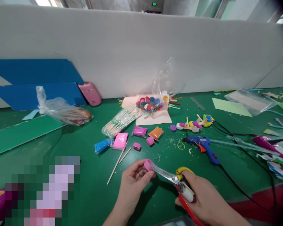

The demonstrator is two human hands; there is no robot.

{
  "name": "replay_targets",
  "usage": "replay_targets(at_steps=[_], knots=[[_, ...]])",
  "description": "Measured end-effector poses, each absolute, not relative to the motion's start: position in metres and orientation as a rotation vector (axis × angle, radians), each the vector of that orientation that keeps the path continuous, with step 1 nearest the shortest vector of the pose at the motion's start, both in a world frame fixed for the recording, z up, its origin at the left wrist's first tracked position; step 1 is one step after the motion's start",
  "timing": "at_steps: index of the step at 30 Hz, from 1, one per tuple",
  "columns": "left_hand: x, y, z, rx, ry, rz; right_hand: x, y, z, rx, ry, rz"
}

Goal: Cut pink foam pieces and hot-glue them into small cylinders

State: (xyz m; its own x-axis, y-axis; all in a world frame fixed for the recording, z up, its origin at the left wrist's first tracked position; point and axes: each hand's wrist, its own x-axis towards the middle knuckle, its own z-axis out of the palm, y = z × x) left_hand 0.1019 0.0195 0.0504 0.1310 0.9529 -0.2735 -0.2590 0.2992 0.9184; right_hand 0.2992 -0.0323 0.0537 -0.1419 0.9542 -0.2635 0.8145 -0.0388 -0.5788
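A small pink ring-like piece (147, 165) is pinched between the thumb and fingers of my left hand (137, 179). My right hand (201, 193) grips the scissors (166, 176), which have one yellow and one red handle. Their blades point left and their tips are at the pink piece; whether they touch it is hard to tell. Beyond my hands lie two more pink pieces, one (137, 146) nearer and one (150, 141) further right. Two wooden sticks (116, 166) rest on the green table to the left of them.
A blue glue gun (208, 149) with a trailing cord lies at right. Pink (120, 140) and orange (156, 133) clay packets, bagged sticks (121, 121) and a bag of bottle caps (152, 105) sit further back. A pink bottle (91, 94) leans near the white partition (122, 56).
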Motion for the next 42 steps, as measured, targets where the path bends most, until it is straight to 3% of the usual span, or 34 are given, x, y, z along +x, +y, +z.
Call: replay_targets(at_steps=[29,42], knots=[[0.099,0.018,0.037,1.262,1.221,1.188,0.298,-0.029,0.052,-1.928,-2.097,0.797],[0.108,0.019,0.052,1.569,1.343,1.180,0.289,-0.020,0.031,-1.697,-1.595,1.092]])
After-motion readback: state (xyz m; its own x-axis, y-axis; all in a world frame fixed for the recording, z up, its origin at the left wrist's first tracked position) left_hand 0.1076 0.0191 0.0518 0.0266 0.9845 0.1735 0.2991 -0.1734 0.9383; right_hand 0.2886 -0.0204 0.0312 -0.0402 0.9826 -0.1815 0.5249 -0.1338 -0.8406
